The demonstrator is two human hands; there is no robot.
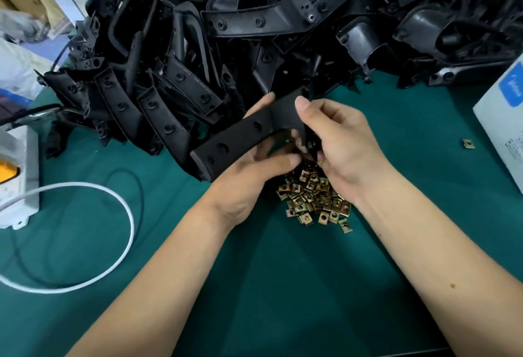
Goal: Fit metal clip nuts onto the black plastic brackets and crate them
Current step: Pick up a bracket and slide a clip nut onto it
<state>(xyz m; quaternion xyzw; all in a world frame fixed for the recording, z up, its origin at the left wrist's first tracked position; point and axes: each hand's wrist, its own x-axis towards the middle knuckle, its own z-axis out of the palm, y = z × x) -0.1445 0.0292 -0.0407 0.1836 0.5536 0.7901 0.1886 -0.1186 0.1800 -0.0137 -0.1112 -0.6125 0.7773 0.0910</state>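
My left hand [254, 164] held one black bracket [249, 133] from below, with the thumb curled over its near side and the fingers behind its far side. My right hand [334, 141] pinched the right end of the same bracket, the thumb on top near the far edge and the other fingers folded under it. I could not tell if a clip nut was already between those fingers, because the bracket and my fingers hid that place.

The bracket was above the desk [283, 286], in the middle, a little toward the far side. Its long axis ran from the near left up to the far right, so the low end pointed to my left and the high end was in my right hand. Two holes showed on its upper face.

The pile of clip nuts [314, 198] lay on the green desk directly under and just nearer than my right hand, so I judged the right hand was the nearer one to take a nut, while the left one kept the bracket steady.

Behind my hands, the heap of brackets [283, 31] covered the far side of the desk. One single nut [468, 144] lay apart toward the right edge, beside a white box [503, 119]. I saw no crate.
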